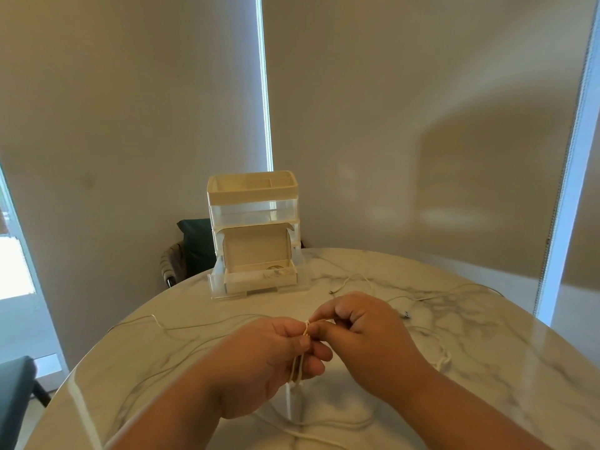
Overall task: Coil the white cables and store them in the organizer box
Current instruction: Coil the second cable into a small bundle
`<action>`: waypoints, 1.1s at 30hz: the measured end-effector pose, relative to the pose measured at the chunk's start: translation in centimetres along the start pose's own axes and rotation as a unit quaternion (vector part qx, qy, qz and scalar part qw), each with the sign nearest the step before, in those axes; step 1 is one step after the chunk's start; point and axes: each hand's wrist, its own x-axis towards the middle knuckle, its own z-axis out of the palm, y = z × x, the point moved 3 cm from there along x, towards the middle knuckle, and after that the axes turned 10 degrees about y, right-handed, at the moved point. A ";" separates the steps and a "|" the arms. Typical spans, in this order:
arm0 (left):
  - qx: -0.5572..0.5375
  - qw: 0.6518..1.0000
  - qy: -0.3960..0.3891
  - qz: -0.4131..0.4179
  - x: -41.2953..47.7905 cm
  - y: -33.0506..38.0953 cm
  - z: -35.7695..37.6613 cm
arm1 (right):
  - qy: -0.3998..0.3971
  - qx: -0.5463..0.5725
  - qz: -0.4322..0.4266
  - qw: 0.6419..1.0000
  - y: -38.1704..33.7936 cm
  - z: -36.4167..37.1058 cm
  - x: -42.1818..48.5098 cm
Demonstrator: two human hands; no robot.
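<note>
A few loops of white cable (299,365) run through my left hand (263,362), which grips them in front of me above the table. My right hand (360,329) pinches the top of the same cable bundle right beside the left fingers. More of this cable trails down onto the table below my hands. Other loose white cables (435,339) lie spread over the right and left of the tabletop. The cream organizer box (256,235) stands at the far edge, its bottom drawer (259,277) pulled open with a coiled cable inside.
The round marble table (487,368) fills the lower view. A dark chair (191,248) stands behind the organizer, and another dark seat (16,394) is at the lower left. A small connector plug (406,315) lies right of my hands.
</note>
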 end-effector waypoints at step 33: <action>0.158 0.982 0.065 0.082 -0.8 1.7 1.1 | -0.014 0.057 0.043 0.997 1.6 -0.4 0.7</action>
